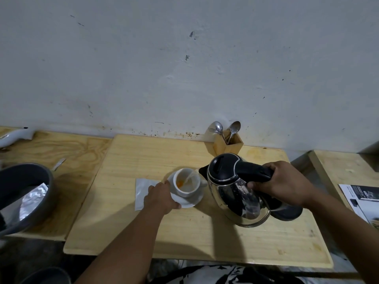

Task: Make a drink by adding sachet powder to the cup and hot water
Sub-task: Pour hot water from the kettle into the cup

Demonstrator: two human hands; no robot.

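The right hand grips the black handle of the tilted steel kettle, pouring water into the white ceramic cup centred on the wooden board. The left hand clasps the white saucer rim.

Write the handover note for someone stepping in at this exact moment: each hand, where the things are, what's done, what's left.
Right hand: grips the kettle handle, kettle tilted, water streaming into the cup.
Left hand: steadies the saucer rim.
Cup sits on the saucer, orange powder inside; sachet lies flat to its left; spoons stand in the holder behind.
Done: powder in.
Left: finish pouring, set the kettle on its base, probably stir.
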